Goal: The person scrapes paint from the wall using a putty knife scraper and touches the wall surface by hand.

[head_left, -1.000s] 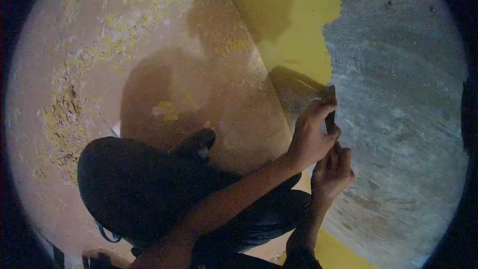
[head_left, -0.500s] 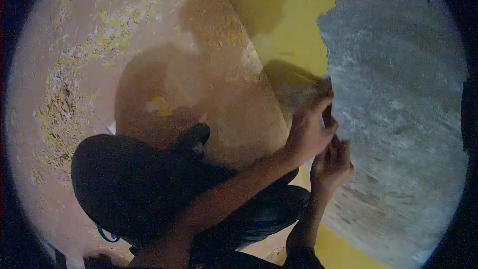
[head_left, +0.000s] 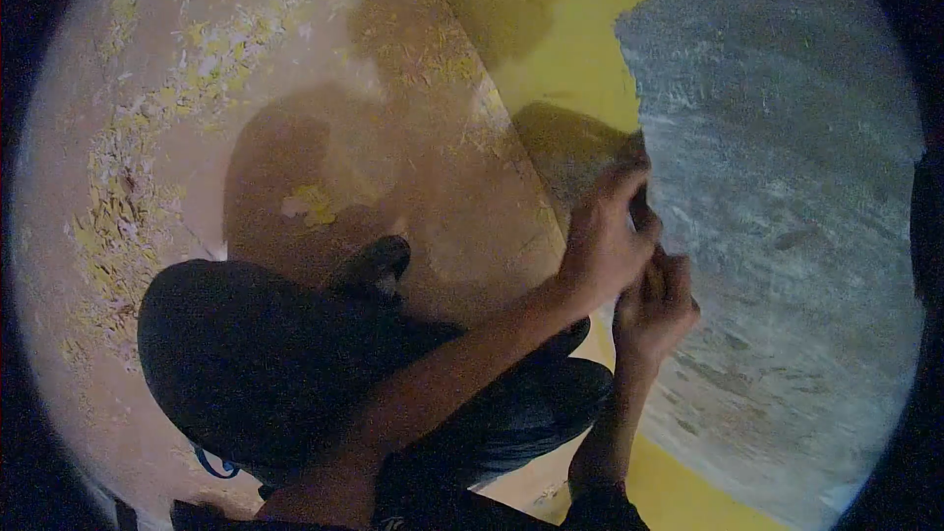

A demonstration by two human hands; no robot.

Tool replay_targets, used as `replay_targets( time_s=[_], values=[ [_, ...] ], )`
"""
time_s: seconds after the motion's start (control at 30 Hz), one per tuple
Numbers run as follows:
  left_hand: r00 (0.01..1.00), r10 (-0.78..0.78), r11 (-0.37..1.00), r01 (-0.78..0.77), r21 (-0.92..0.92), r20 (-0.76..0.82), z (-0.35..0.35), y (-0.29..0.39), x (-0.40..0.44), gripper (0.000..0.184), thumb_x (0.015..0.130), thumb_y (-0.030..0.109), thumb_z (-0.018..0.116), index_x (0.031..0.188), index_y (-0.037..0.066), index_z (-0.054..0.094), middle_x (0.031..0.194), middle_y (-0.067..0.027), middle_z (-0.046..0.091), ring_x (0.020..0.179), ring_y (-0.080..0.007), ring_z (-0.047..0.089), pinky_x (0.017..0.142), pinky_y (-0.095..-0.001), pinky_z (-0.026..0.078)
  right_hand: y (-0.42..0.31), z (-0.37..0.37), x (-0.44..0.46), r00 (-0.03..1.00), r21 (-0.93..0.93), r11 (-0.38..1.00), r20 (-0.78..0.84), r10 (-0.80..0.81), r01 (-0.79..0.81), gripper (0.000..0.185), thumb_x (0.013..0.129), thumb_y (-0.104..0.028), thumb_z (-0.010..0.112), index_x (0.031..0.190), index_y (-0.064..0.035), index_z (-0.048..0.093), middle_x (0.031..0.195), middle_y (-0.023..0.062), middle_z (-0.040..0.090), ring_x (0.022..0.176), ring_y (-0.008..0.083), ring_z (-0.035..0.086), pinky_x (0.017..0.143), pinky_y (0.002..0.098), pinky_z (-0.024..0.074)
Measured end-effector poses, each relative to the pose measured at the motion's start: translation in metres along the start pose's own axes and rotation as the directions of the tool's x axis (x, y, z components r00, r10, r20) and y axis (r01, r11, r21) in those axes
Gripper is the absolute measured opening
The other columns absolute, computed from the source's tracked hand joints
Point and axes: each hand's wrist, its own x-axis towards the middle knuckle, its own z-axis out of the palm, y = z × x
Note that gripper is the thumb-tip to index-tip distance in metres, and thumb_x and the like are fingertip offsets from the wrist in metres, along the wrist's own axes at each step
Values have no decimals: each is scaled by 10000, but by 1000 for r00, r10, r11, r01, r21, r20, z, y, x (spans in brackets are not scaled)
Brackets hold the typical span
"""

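Observation:
A dark hand tool (head_left: 640, 208), apparently a scraper, is mostly covered by my fingers at the ragged border between yellow paint (head_left: 580, 79) and bare grey wall (head_left: 787, 187). My left hand (head_left: 605, 241) is closed around its upper part, with fingertips near the wall. Just below and to the right, my right hand (head_left: 657, 310) is curled shut on the lower end of the same tool, close against the left hand. Shadow and fingers hide the tip, so I cannot tell whether it touches the paint.
Yellow paint flakes (head_left: 123, 206) litter the pinkish floor (head_left: 433, 265) on the left, and a small clump (head_left: 310, 205) lies nearer. My bent dark-clothed knee (head_left: 226, 334) and shoe (head_left: 379, 265) are between the flakes and the wall. More yellow paint shows low on the wall.
Both hands have shifted slightly upward in view with the tool, the right one drawing nearer the left. The whole view has also shifted a little.

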Motion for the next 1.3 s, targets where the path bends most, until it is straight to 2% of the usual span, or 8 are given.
replay_targets(
  time_s=[0.2, 0.6, 0.67, 0.83, 0.9, 1.07, 1.17, 1.3],
  values=[
    [992, 122, 992, -121, 29, -37, -1, 3, 1, 471, 659, -41, 670, 1120, -22, 574, 1085, -203, 627, 1038, -306, 615, 906, -342, 478, -4, -5, -1, 996, -85, 993, 29, 87, -84, 132, 810, -128, 661, 834, -16, 596, 713, 129, 634, 654, 252, 677, 577, 286, 483],
    [994, -107, 992, 109, -67, 33, -3, 4, 4, 422, 680, -26, 636, 1098, 4, 592, 993, -179, 648, 951, -299, 635, 847, -360, 492, -8, -8, 9, 978, -205, 976, 174, 115, -78, 117, 813, -65, 634, 857, 39, 601, 815, 141, 673, 765, 72, 598, 654, 277, 483],
    [997, 65, 998, -65, -2, -34, 3, -1, 10, 420, 683, -32, 628, 1100, 14, 590, 976, -170, 655, 929, -296, 642, 825, -353, 499, 11, -1, 1, 1000, -8, 1000, -7, -16, 16, 91, 814, -127, 652, 808, -57, 596, 675, 98, 574, 558, 263, 600, 514, 321, 460],
    [999, -37, 992, 36, -123, -2, 0, 2, 1, 425, 686, -19, 628, 1103, -2, 547, 1002, -205, 613, 955, -370, 601, 833, -408, 476, -11, 0, 14, 999, -84, 996, 40, -10, 14, 151, 796, -129, 662, 754, -56, 537, 667, 129, 551, 543, 316, 539, 526, 323, 458],
    [998, 63, 985, -64, -159, -13, 0, 4, 11, 424, 689, -10, 624, 1100, -20, 522, 1020, -231, 576, 972, -431, 562, 837, -450, 457, -5, -5, 10, 999, -114, 993, 34, 33, -29, 116, 794, -110, 653, 807, -19, 581, 702, 131, 558, 595, 305, 582, 556, 304, 456],
    [987, -159, 985, 159, -63, -8, -15, 0, 20, 416, 694, 4, 669, 1095, 23, 560, 1009, -171, 639, 975, -305, 627, 842, -360, 485, -7, 11, 15, 987, -87, 996, 160, 22, -8, 165, 794, -117, 647, 880, 19, 613, 738, 136, 570, 679, 312, 619, 604, 287, 459],
    [999, 26, 996, -29, -86, -33, -2, 10, 8, 450, 678, 12, 682, 1107, 23, 548, 1075, -188, 613, 1005, -344, 606, 872, -383, 475, -14, -5, 5, 992, 31, 992, -30, 125, -124, 141, 808, -62, 651, 849, 54, 581, 759, 85, 619, 730, 130, 572, 658, 273, 467],
    [996, 89, 989, -92, -119, -26, -4, 5, 12, 495, 660, 18, 697, 1127, 24, 536, 1149, -210, 580, 1077, -391, 557, 946, -417, 435, -9, 0, 9, 998, -131, 990, -37, -60, 55, 177, 829, -169, 639, 876, 1, 625, 642, 130, 563, 532, 262, 576, 522, 325, 456]
  ],
)
